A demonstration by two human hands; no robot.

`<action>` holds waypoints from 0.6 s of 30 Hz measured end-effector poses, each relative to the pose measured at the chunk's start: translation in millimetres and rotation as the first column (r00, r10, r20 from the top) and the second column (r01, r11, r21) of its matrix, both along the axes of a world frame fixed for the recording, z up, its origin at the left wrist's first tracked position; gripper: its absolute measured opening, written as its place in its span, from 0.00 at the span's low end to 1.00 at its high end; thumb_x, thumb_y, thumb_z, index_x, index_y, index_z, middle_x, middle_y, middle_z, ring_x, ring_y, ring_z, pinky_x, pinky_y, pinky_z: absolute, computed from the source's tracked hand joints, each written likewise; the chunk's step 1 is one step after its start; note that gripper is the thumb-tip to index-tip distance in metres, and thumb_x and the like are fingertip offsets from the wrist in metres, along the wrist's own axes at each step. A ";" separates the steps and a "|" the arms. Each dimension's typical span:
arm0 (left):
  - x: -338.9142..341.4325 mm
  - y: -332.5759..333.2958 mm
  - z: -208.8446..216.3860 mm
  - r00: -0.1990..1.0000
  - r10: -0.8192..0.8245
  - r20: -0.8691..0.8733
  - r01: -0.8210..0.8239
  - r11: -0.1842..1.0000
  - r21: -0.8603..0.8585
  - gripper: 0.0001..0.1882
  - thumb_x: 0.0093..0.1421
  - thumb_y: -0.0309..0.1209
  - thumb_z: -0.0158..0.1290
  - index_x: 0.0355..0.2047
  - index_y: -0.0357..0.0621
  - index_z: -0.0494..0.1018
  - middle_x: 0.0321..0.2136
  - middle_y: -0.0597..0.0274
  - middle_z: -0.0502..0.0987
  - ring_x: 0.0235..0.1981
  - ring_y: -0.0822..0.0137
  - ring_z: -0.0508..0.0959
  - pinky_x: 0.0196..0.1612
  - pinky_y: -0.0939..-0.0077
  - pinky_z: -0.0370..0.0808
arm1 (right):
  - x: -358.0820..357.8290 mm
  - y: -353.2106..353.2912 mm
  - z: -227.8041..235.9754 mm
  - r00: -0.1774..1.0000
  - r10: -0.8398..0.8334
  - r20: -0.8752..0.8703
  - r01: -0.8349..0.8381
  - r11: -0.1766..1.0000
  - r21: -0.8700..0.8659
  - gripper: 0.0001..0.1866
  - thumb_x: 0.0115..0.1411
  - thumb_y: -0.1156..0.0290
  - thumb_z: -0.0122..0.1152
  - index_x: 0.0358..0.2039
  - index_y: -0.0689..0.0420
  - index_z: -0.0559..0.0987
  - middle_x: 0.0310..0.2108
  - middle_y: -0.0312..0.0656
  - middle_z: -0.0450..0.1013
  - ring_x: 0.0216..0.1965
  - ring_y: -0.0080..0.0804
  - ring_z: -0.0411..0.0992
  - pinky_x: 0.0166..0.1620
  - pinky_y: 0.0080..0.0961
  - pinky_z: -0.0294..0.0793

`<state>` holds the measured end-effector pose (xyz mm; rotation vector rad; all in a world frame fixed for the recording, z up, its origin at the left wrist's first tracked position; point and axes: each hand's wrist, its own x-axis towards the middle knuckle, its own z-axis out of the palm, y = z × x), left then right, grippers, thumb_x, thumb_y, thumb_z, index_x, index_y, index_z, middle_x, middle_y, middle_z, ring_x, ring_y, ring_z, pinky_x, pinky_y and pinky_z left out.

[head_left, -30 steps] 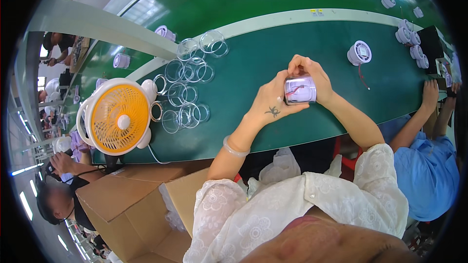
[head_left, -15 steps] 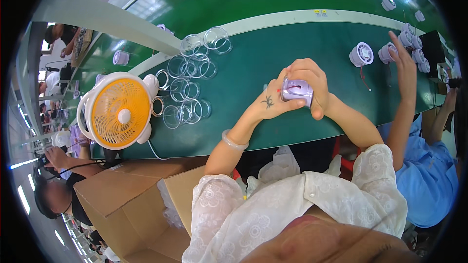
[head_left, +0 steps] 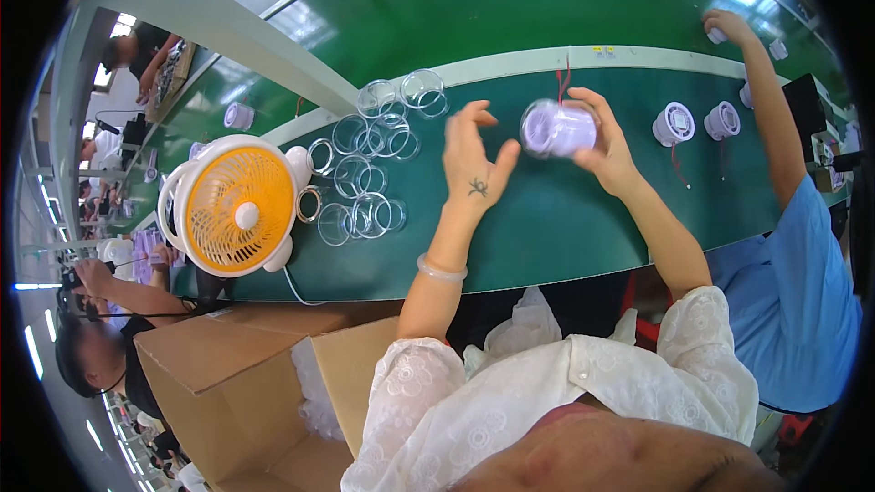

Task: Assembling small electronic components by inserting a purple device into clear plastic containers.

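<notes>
My right hand grips a lilac cylindrical unit above the green table. A clear round cover appears to sit over the unit's left end, and red wires stick up behind it. Just left of the unit is my left hand, empty, its fingers and thumb spread apart. Several clear plastic rings stand in a cluster further left. Two more lilac units, a nearer one and another beside it, rest to the right with wires trailing.
An orange and white fan stands at the left of the table. Below it is an open cardboard box with clear plastic inside. A co-worker's arm reaches on the right toward the green belt beyond the pale rail.
My left hand has let go of the unit and moved left, opening. The right hand keeps it, now turned sideways. The co-worker's arm has reached farther out, onto the belt.
</notes>
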<state>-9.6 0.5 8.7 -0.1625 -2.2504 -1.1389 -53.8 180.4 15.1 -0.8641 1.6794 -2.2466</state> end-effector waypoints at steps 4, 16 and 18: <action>-4.9 -14.3 -2.6 0.947 0.320 -0.007 -0.300 0.877 -0.375 0.22 0.46 0.33 0.51 0.41 0.36 0.60 0.41 0.45 0.56 0.45 0.47 0.55 0.47 0.57 0.54 | -10.9 1.5 2.4 0.731 0.274 0.625 -0.094 0.948 -0.305 0.30 0.57 0.47 0.30 0.48 0.61 0.59 0.37 0.47 0.67 0.31 0.33 0.69 0.35 0.25 0.70; -12.4 -24.5 -8.3 0.945 0.326 -0.033 -0.310 0.854 -0.418 0.14 0.44 0.22 0.48 0.35 0.40 0.65 0.45 0.47 0.57 0.45 0.49 0.56 0.47 0.59 0.56 | -103.1 -39.4 -18.9 0.812 -0.555 0.178 0.510 0.825 0.242 0.34 0.51 0.60 0.53 0.53 0.58 0.50 0.41 0.48 0.61 0.42 0.37 0.62 0.39 0.32 0.65; -17.3 -20.1 -7.7 0.940 0.332 -0.071 -0.335 0.869 -0.363 0.12 0.42 0.19 0.45 0.31 0.41 0.66 0.40 0.50 0.62 0.43 0.50 0.59 0.46 0.60 0.58 | -140.4 -37.5 -30.4 0.522 -0.636 -0.568 0.849 0.449 0.278 0.35 0.44 0.69 0.58 0.51 0.61 0.54 0.42 0.49 0.61 0.42 0.43 0.62 0.42 0.34 0.61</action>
